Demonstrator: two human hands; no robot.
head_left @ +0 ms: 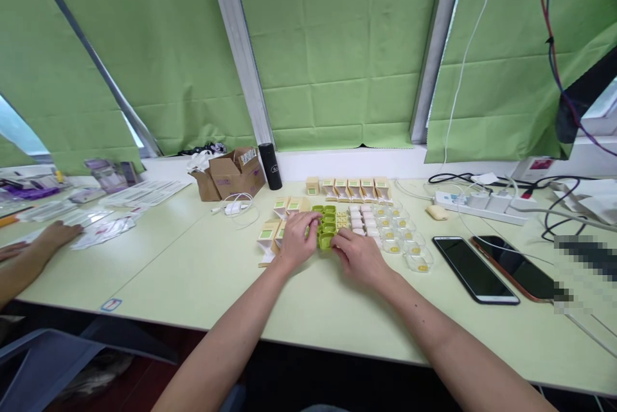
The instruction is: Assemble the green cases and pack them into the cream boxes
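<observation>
Small containers (328, 227) — bright green, in rows.

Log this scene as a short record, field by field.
Left hand: fingers at the green containers; the left hand is palm down
Right hand: the right hand has its fingertips at the nearest green container
Right of the containers: pale pink and white pieces, then clear plastic cups with yellow contents
Behind: row of small cartons
Far right: two smartphones, power strip
Back left: open cardboard box, black cylinder
Co-worker: a hand beside printed sheets
</observation>
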